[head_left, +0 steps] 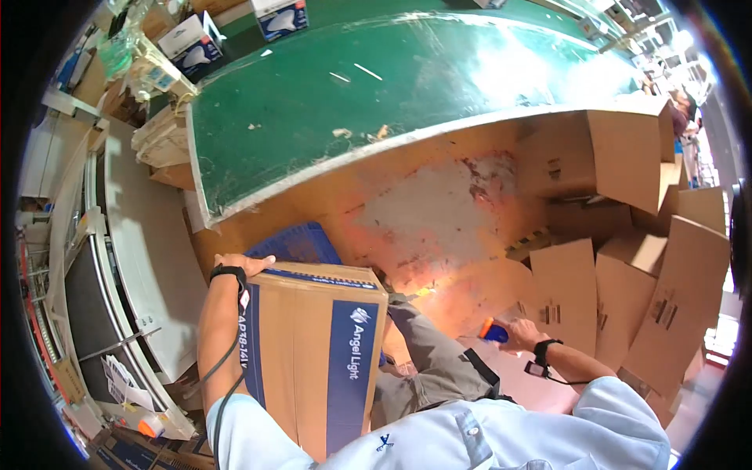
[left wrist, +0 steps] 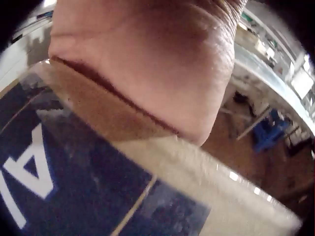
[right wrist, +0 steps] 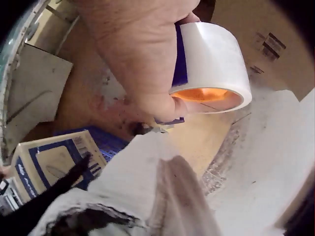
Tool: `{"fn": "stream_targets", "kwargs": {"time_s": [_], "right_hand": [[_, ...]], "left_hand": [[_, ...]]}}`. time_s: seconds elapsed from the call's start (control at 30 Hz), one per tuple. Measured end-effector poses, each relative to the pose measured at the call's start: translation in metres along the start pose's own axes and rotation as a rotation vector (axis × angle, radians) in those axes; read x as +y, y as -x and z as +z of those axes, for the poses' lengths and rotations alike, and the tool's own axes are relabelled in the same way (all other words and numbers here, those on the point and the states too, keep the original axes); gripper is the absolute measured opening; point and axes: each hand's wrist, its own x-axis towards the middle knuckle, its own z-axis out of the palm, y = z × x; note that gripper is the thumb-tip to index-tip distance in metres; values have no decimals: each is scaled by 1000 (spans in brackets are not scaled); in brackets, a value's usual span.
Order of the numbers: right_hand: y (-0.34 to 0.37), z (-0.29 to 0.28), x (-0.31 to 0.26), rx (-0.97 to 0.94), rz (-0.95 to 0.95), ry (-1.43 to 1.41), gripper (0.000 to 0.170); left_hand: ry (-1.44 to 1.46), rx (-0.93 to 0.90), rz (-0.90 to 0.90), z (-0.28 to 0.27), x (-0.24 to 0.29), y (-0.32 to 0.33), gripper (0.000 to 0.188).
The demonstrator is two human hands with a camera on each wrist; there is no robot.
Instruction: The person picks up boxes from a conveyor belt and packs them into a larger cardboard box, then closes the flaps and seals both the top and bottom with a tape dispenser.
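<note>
A large brown cardboard box [head_left: 309,360] with blue "Angel Light" print stands tilted against the person's left side. My left hand [head_left: 241,265] rests on the far edge of this box, its thumb stretched along the top. In the left wrist view the heel of the left hand [left wrist: 147,73] presses against the taped box edge [left wrist: 162,152]; its fingers are hidden there. My right hand [head_left: 521,334] grips a blue and orange tape dispenser [head_left: 495,332], out to the right and apart from the box. The right wrist view shows its wide roll of tape [right wrist: 216,61] beside the fingers.
A green-topped table [head_left: 313,117] stretches across the front, with scraps and printed boxes on it. Behind the cardboard box sits a blue plastic crate [head_left: 301,241]. Several open cartons [head_left: 564,290] crowd the right. At left stands a grey panelled machine [head_left: 149,251].
</note>
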Motion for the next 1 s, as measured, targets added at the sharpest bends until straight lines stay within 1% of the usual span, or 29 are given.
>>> {"fn": "stream_targets", "kwargs": {"time_s": [0.1,0.17,0.2,0.23,0.27,0.3,0.33,0.37,0.43,0.47,0.53,0.6,0.63,0.67,0.73,0.8,0.83,0.87,0.93,0.97,1.0], "right_hand": [[7,-12,-20,136,-67,-62,83],[9,-19,-36,229,-123,-110,83],[23,-34,-54,304,-186,-143,80],[26,-34,-64,347,-204,-165,81],[35,-33,-78,506,-316,-244,82],[49,-38,-97,565,-343,-265,83],[64,-39,-115,643,-391,-278,83],[82,-39,-131,700,-429,-272,85],[106,-31,-154,881,-622,-265,89],[116,-25,-164,955,-729,-258,90],[140,-18,-181,967,-804,-191,90],[159,-8,-198,981,-874,-142,90],[165,-9,-203,984,-906,-123,90],[170,-8,-209,986,-943,-100,90],[178,-5,-217,959,-997,-62,88],[174,4,-226,925,-1081,-20,87],[171,15,-233,880,-1095,-23,88],[169,23,-237,826,-1107,-30,88],[153,38,-249,711,-1163,-76,87],[148,38,-261,663,-1190,-42,85],[154,50,-270,617,-1184,-18,83]], "left_hand": [[-56,11,142,28,54,34,103],[-88,96,559,57,73,19,89],[85,192,775,78,90,24,78],[224,274,1003,99,107,28,68],[560,366,1060,115,128,69,58],[782,440,1095,137,137,89,54],[971,397,1076,158,140,112,50],[1061,381,1089,181,136,130,48],[1285,334,1075,225,122,162,45],[1370,251,1012,244,111,190,51],[1524,71,949,287,89,218,63],[1645,-26,1020,314,68,252,68],[1684,-34,1049,323,65,263,70],[1642,93,993,330,61,279,69],[1663,143,960,341,50,297,67],[1712,116,930,362,36,294,62],[1750,90,891,375,25,287,59],[1833,26,794,388,20,284,51],[1982,47,721,415,7,294,41],[2135,58,643,425,5,301,31],[2108,114,560,447,-9,303,30]]}}
